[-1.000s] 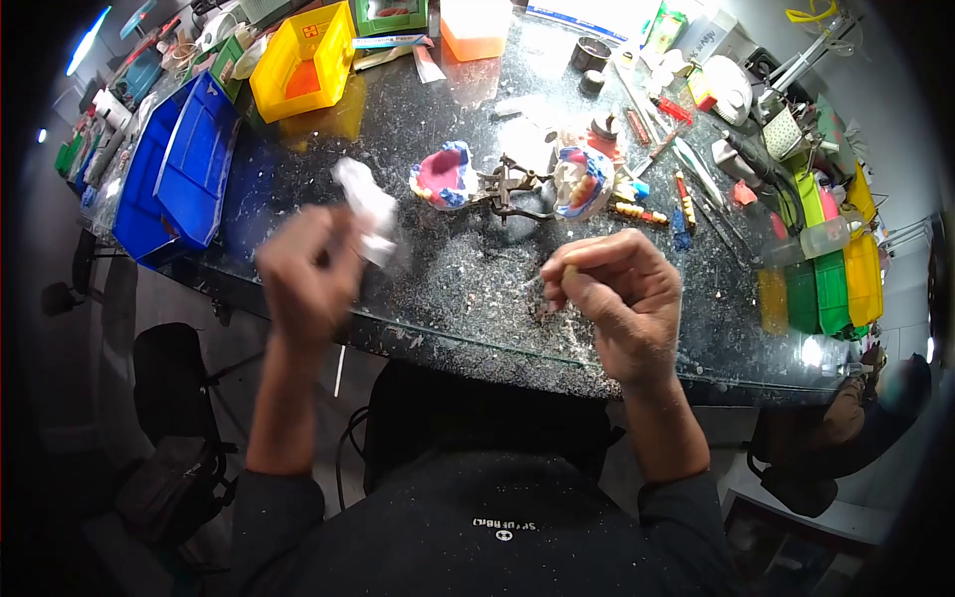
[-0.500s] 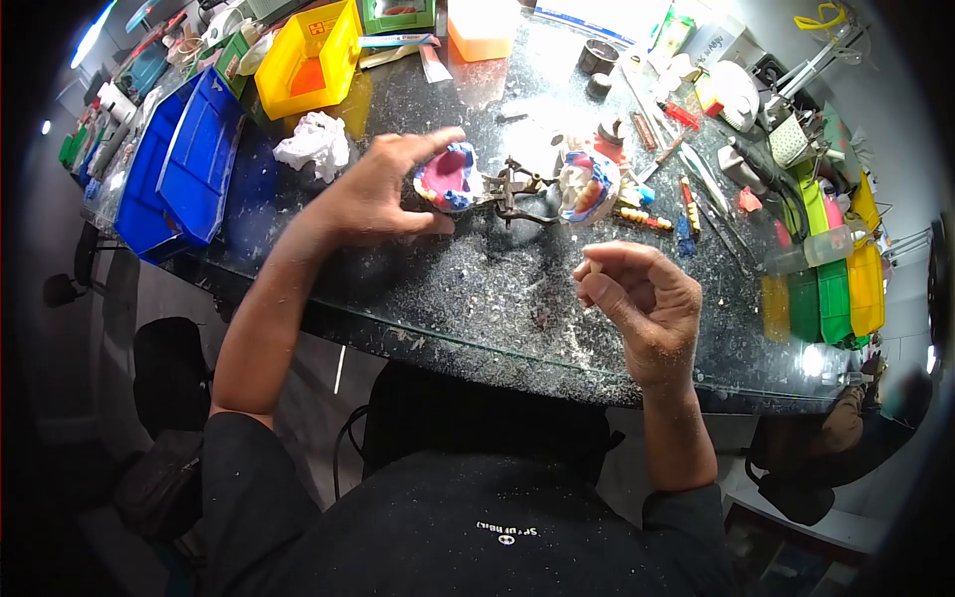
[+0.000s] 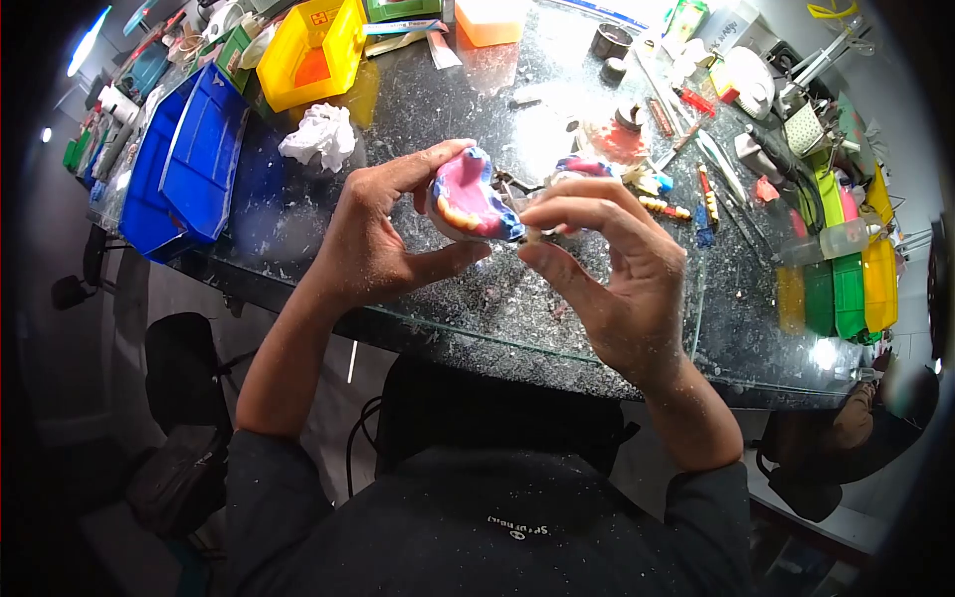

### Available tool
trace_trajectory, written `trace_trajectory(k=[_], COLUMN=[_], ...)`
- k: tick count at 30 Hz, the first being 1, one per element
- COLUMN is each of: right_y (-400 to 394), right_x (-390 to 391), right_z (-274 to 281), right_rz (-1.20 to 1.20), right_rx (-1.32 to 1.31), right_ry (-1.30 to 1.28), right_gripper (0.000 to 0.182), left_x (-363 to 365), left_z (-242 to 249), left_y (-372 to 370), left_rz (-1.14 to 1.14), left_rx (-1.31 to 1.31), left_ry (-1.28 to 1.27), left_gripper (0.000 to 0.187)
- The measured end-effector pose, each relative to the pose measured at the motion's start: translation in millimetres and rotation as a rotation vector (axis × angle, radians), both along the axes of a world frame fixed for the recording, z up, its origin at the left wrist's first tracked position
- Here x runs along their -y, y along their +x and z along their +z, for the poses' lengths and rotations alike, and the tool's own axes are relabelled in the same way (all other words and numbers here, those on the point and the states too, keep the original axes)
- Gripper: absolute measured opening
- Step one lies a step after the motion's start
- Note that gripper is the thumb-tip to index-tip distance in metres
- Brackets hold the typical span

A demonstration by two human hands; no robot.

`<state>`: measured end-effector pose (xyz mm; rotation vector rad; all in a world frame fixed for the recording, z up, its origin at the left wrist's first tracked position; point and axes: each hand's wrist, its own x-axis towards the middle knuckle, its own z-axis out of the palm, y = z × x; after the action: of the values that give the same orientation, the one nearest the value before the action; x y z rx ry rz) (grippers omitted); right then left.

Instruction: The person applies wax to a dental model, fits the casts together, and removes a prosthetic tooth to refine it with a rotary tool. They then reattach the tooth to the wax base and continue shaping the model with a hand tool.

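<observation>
My left hand [image 3: 370, 237] is curved around a dental model [image 3: 466, 204] with a pink wax base, a row of cream teeth and blue edges. My right hand [image 3: 629, 271] pinches a small pale denture tooth [image 3: 533, 236] between thumb and fingertips, close against the model's right end. Behind those fingers, the other half of the model [image 3: 583, 164] shows only in part. A metal articulator [image 3: 510, 182] lies between the two halves, mostly covered by my right hand.
Crumpled white paper [image 3: 320, 136] lies left of my left hand, near blue bins [image 3: 184, 164] and a yellow bin [image 3: 343, 55]. To the right are strips of teeth [image 3: 665, 208], a pink-based model [image 3: 617, 139] and several slim tools [image 3: 731, 174]. Pale debris covers the dark worktop [image 3: 517, 318].
My left hand has closed around the dental model, which is now tilted and nearer me. My right hand has moved left and up, bringing the pinched tooth to the model's end.
</observation>
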<state>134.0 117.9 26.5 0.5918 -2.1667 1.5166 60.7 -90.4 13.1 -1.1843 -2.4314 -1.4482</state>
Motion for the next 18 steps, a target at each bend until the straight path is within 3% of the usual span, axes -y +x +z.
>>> trace_trajectory(k=[6, 9, 18], right_y=[-3.9, -7.4, -6.3], right_x=[17.0, 21.2, 21.6], right_z=[-2.5, -6.0, -3.2], right_rz=[-0.023, -0.055, -0.076], right_rx=[0.051, -0.006, 0.016], right_ry=[0.032, 0.033, 0.095], right_gripper=[0.02, 0.017, 0.019], left_x=[-5.4, -4.6, -2.8], left_z=[-4.6, -2.8, -7.7], left_y=[-0.7, 2.9, -2.3], left_rz=[-0.033, -0.016, -0.024], left_rx=[-0.011, 0.138, -0.038], left_ry=[0.095, 0.094, 0.075], left_gripper=[0.073, 0.076, 0.075])
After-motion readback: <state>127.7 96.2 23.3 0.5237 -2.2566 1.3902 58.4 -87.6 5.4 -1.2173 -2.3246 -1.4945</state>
